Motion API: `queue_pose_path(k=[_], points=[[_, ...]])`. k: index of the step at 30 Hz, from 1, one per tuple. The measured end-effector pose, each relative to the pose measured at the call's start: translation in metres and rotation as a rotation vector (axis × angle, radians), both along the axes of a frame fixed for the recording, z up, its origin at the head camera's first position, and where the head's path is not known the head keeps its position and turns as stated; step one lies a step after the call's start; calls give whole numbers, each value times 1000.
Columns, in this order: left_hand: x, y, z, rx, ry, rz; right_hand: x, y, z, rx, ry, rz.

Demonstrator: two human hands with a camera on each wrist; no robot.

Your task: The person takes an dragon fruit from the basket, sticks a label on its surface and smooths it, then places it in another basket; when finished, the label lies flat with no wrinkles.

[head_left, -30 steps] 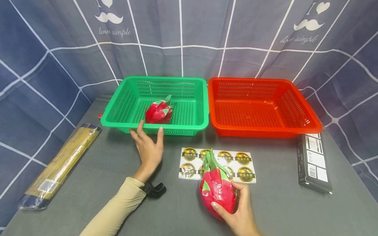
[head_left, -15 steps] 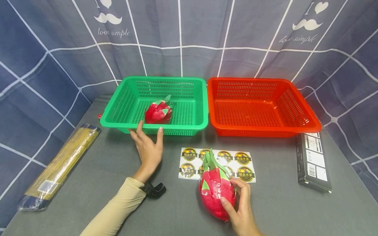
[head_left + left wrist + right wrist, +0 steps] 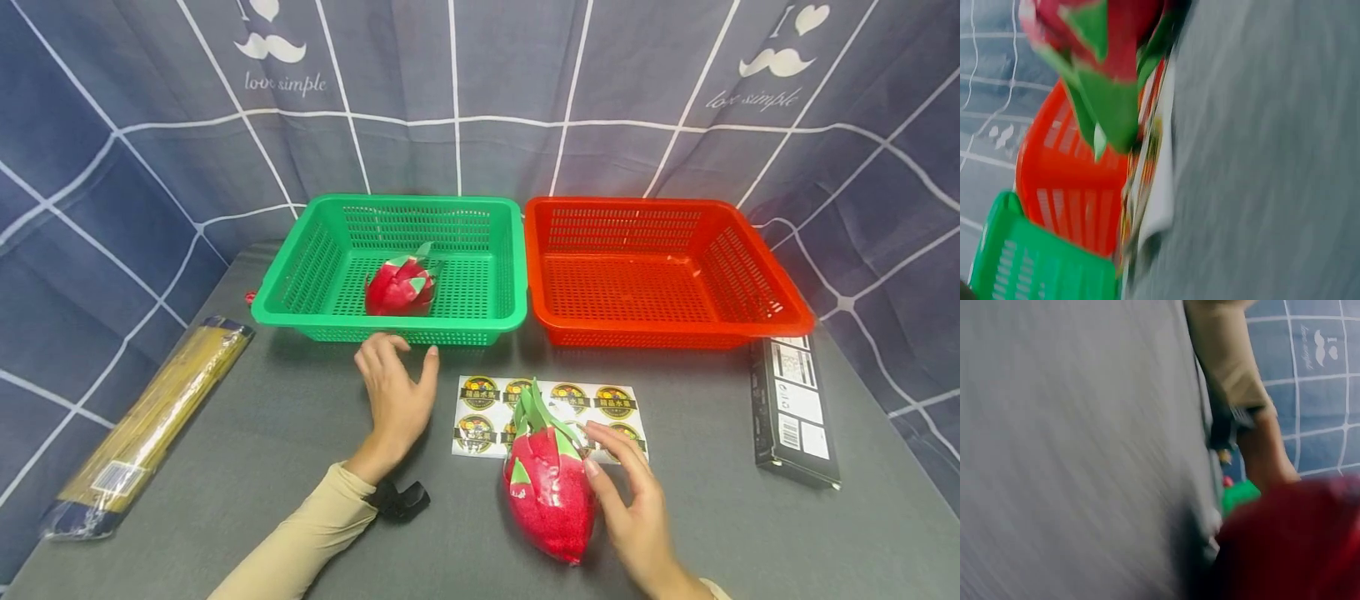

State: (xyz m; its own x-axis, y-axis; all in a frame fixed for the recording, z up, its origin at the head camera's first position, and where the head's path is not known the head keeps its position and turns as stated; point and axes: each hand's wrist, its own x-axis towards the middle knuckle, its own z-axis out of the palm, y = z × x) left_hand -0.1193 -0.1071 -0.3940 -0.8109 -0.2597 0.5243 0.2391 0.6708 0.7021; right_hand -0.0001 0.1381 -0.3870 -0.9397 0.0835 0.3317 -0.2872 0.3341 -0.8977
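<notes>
While the left hand [image 3: 397, 396] is loose and empty by the green basket [image 3: 465, 323], the right hand [image 3: 637, 504] is kinda spread beside the dragon fruit [image 3: 551, 496], on the table [image 3: 712, 517] near the stickers [image 3: 613, 402].

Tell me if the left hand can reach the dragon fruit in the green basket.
Likely yes: the left hand looks free, just in front of the green basket; the top is open and nothing covers the dragon fruit. Only the front rim stands between.

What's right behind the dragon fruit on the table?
A sticker sheet, its stickers showing on both sides. The fruit and leaves cover the sheet's lower middle, so the stickers there are partly hidden.
</notes>
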Motion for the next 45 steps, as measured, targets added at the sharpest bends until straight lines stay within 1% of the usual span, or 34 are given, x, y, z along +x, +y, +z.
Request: queue_pose_path(k=[1, 3, 5, 6, 7, 9, 12, 14, 16, 19, 21, 22, 26, 29, 32, 34, 39, 45], points=[[2, 3, 0, -34, -33, -39, -4, 2, 3, -13, 6, 6], [6, 7, -2, -90, -126, -140, -13, 5, 10, -32, 15, 13], [9, 11, -5, -120, -238, -244, -23, 7, 18, -46, -10, 26], [9, 12, -6, -132, -282, -290, -29, 9, 23, -46, -35, 38], [10, 13, -7, -137, -313, -328, -34, 10, 27, -45, -61, 50], [10, 13, -9, -157, -357, -385, -45, 12, 36, -2, -122, 91], [10, 12, -11, -229, -386, -433, -62, 12, 49, 85, -219, 179], [10, 11, -12, -280, -415, -452, -73, 10, 57, 157, -279, 248], [10, 11, -14, -326, -437, -468, -86, 7, 63, 234, -358, 333], [10, 10, -16, -352, -459, -479, -107, 1, 70, 320, -481, 467], [10, 10, -17, -357, -465, -479, -122, -6, 73, 351, -555, 557], [10, 10, -17, -354, -463, -480, -130, -11, 73, 359, -582, 588], [10, 10, -18, -356, -471, -476, -158, -30, 73, 387, -653, 669], [10, 9, -18, -359, -467, -479, -168, -43, 69, 469, -672, 696], [10, 9, -19, -359, -466, -484, -172, -51, 63, 532, -684, 719], [10, 8, -19, -359, -463, -486, -173, -55, 60, 561, -696, 710], [10, 8, -19, -353, -457, -478, -177, -60, 55, 594, -744, 682], [10, 9, -18, -359, -453, -474, -184, -61, 47, 637, -792, 695]])
